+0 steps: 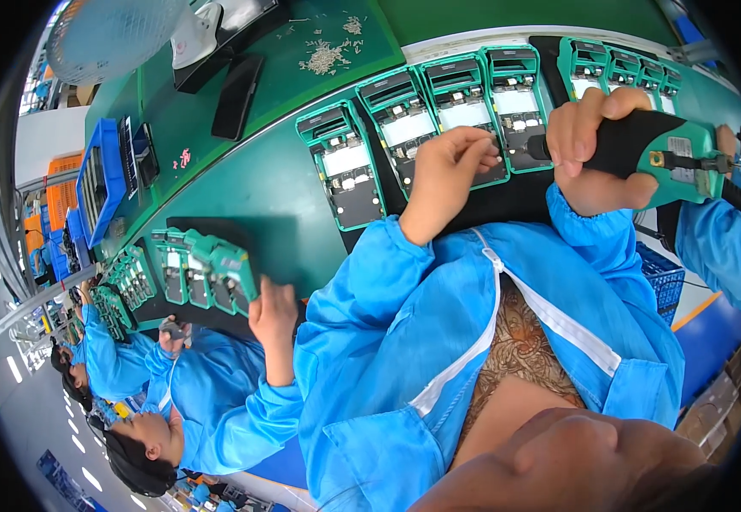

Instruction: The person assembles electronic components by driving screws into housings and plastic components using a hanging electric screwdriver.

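My right hand point(588, 149) is wrapped round the black grip of a green-and-black power screwdriver point(686, 154). Its dark nose points left, over the lower part of an opened green device casing point(520, 85). Close by on the left, my left hand point(456, 171) is pinched, thumb against fingertips, above the neighbouring green casing point(464, 107). Anything between those fingertips is too small to make out. These casings stand in a row with others like them, including the leftmost casing point(349, 166); each shows a white panel and a dark board with small fittings.
Loose small pale pieces point(325, 58) lie heaped on the green mat at the back. A black flat device point(237, 96), a fan point(114, 38) and a blue bin point(101, 183) are leftward. More casings point(588, 64) stand at right. A co-worker's hand point(273, 316) is at left.
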{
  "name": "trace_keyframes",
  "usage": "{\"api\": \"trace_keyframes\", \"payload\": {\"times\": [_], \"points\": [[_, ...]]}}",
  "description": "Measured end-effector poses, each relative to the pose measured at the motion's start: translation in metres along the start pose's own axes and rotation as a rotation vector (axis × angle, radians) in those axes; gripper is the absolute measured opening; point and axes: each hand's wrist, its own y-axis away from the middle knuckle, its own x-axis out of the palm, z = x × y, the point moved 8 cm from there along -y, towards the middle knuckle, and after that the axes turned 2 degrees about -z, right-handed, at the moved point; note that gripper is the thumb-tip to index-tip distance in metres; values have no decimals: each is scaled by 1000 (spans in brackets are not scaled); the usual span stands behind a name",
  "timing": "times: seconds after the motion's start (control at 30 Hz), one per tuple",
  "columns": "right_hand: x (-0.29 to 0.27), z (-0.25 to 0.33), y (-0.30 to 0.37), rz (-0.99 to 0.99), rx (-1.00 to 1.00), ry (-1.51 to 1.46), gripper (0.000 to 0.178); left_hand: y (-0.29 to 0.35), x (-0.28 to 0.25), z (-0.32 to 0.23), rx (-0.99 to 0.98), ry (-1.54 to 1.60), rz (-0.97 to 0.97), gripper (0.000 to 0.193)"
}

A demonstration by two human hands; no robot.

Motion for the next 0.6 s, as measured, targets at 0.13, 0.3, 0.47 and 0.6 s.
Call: {"api": "trace_keyframes", "payload": {"times": [0.13,0.3,0.47,0.6], "points": [[1,-4,-2,5,14,1,70,17,11,-44,570,-733,-143,13],[9,-7,-1,45,18,25,70,20,14,-53,640,-802,-152,10],[9,-7,-1,-30,85,122,68,20,16,-53,676,-822,-149,9],[12,-12,0,35,55,68,68,19,15,-45,676,-761,-141,11]]}}
